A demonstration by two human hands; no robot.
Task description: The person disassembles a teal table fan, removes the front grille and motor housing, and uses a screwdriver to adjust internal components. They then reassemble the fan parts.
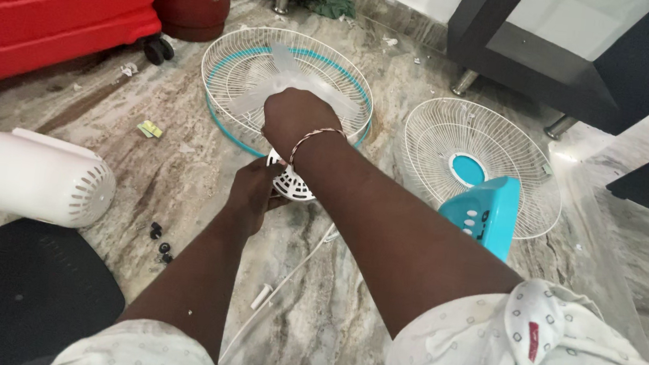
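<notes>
On a marble floor, the left hand (251, 191) grips the white motor housing (293, 183) to steady it while the right hand (296, 122) closes over the translucent blades (286, 84) inside the rear grille (227, 86).

Brightness: bright, even daylight over the marble floor (344, 303); colours read clean.
Light source: seems to come from beyond the grip and to its right, where a strong glare patch (573, 151) whitens the floor.
Shadows: soft and short; the right hand (299, 120) and left hand (252, 191) look dark against the pale floor, with little detail in the skin.
Blur: the translucent fan blades (271, 82) under the right hand's grip are smeared; the rest is fairly sharp.
Distortion: wide-angle stretch, sleeves (554, 355) nearest the camera swell and soften.
Dark areas: the black mass (13, 287) left of and below the grip shows almost no detail.
</notes>
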